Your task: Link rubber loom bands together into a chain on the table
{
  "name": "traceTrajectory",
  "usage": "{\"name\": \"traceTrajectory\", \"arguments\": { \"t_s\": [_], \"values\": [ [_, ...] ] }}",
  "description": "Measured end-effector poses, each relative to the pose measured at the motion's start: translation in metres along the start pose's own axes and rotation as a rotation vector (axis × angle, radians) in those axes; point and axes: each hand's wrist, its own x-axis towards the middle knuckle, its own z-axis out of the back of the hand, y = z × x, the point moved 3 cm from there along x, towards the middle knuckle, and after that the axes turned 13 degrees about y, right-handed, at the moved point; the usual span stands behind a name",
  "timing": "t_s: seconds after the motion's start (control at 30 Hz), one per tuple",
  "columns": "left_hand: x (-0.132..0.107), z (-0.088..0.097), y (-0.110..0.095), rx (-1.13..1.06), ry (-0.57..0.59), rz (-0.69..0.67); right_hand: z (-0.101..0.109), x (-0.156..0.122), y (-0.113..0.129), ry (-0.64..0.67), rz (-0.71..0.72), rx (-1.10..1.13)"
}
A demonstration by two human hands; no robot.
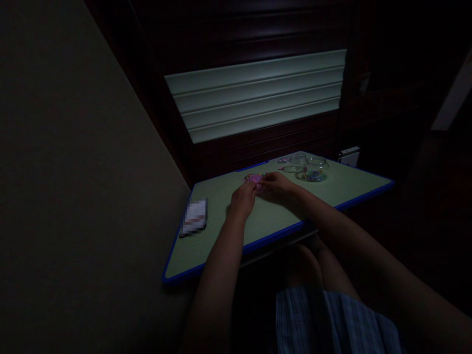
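Observation:
Beyond my fingertips, a small pink mass with a few green and yellow specks rests on the pale green tabletop; in this dim light its kind is unclear. My left hand is closed at its near side, fingers bent toward it. From the right, my right hand reaches in with thumb and fingers pinched, close to the left fingertips. What either pinch holds is too small and dark to tell. Right of my hands stands a clear round container with multicoloured little pieces inside.
More clear round containers or lids stand at the table's back right. A phone-like flat object, blurred out, lies at the left. Blue edging borders the table. A wall rises at the left, and a dark panelled door stands behind.

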Motion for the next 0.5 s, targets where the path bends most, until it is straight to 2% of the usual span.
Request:
{"name": "traceTrajectory", "arguments": {
  "t_s": [0.3,0.5],
  "values": [
    [0.0015,-0.0064,0.0051,0.008,-0.023,-0.036,0.0016,0.0000,0.0017,-0.003,0.069,-0.011],
    [0.0021,-0.0091,0.0070,0.008,0.008,-0.020,-0.0020,-0.0008,0.0007,0.022,0.011,-0.160]
  ]
}}
